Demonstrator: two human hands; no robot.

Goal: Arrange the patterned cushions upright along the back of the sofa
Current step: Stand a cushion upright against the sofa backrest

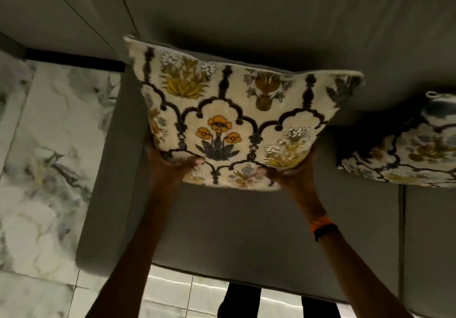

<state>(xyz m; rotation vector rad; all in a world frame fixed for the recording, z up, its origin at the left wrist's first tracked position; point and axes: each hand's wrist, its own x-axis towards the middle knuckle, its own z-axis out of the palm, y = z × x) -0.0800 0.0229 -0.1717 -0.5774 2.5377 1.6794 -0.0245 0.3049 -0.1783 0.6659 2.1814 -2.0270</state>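
A cream cushion (232,115) printed with yellow and orange flowers and dark arches is held above the left seat of the grey sofa (237,226), close to the backrest. My left hand (172,167) grips its lower left edge. My right hand (293,169) grips its lower right edge. Both thumbs press on the patterned front. A second cushion (417,152) of the same print leans at the right against the backrest, cut off by the frame edge.
The sofa's left armrest (103,169) borders a marbled white tile floor (44,169). The grey backrest (271,16) fills the top of the view. A seam (402,231) separates the left seat from the one to its right. My dark-trousered legs (243,300) stand at the sofa front.
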